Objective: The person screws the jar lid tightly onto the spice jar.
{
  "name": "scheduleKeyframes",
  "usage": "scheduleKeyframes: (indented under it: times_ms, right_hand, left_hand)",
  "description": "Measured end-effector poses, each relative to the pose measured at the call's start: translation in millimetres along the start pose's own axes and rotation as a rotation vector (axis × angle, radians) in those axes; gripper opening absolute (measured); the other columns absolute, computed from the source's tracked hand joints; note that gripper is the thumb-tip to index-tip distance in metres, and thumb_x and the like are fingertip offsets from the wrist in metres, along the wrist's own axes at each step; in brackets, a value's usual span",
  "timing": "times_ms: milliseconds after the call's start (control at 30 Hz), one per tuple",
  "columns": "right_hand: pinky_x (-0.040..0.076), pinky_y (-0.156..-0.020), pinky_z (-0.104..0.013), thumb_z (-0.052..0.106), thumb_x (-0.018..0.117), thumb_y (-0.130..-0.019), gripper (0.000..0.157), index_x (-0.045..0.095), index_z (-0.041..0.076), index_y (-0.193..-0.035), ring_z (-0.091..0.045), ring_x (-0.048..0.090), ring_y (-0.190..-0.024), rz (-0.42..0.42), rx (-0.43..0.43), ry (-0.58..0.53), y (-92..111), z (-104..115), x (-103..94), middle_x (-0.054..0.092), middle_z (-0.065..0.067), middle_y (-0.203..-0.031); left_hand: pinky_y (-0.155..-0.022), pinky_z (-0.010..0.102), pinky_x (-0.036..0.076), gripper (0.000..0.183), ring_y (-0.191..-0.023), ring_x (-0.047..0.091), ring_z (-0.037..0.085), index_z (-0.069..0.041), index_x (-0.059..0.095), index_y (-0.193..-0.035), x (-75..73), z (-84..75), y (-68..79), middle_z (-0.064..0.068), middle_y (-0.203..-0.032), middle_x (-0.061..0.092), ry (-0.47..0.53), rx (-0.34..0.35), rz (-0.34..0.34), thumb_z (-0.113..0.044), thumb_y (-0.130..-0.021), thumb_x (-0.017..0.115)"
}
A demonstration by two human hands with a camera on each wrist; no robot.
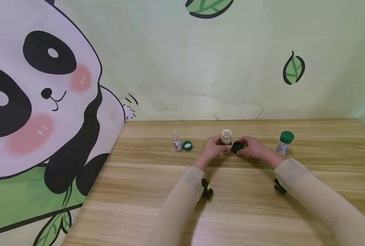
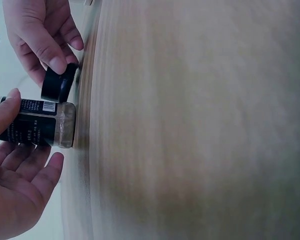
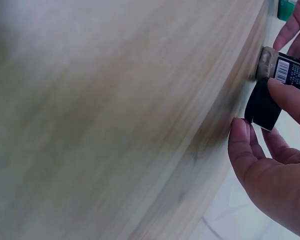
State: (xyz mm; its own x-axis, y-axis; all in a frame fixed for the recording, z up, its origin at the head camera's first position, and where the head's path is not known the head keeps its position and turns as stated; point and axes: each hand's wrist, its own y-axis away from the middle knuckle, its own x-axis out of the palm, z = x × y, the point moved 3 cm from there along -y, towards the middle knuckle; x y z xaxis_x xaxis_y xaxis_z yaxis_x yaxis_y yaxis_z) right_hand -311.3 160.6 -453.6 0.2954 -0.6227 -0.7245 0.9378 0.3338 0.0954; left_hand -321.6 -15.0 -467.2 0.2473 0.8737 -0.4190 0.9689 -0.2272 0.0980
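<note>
My left hand grips a small clear jar with a black printed label, its thumb on the near side. The jar stands upright with its top uncovered. Just right of it, my right hand pinches a black cap between thumb and fingers. In the left wrist view the cap is held right beside the labelled jar, down near its base. The right wrist view shows the thumb on one side of the cap and fingertips at its other edge.
On the left stands another clear jar without its lid; a green lid lies beside it, white inside up. A jar with a green cap is behind my right forearm. The wooden table meets a panda-printed backdrop.
</note>
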Motion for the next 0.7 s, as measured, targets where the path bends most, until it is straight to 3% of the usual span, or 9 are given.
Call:
scheduleKeyframes:
  times_ms: [367, 700]
  right_hand:
    - [0.050, -0.095, -0.048, 0.011, 0.071, -0.085, 0.053, 0.051, -0.013, -0.127, -0.046, 0.058, -0.114, 0.007, 0.027, -0.063, 2.2, -2.4, -4.1, 0.057, -0.036, -0.125]
    - [0.051, -0.078, -0.025, 0.010, 0.069, -0.087, 0.053, 0.049, -0.013, -0.131, -0.043, 0.061, -0.113, -0.015, 0.013, -0.186, 5.7, -1.4, -7.2, 0.055, -0.036, -0.128]
  left_hand:
    - [-0.098, 0.034, 0.050, 0.048, -0.120, 0.063, 0.020, -0.015, 0.065, -0.130, 0.1, 0.5, -1.5, 0.007, -0.130, 0.068, -0.020, -0.021, -0.001, -0.022, -0.085, 0.079]
    - [-0.097, 0.033, 0.050, 0.046, -0.120, 0.063, 0.019, -0.014, 0.065, -0.129, 0.3, -0.4, 0.1, 0.007, -0.129, 0.069, 0.005, -0.017, -0.005, -0.018, -0.085, 0.078]
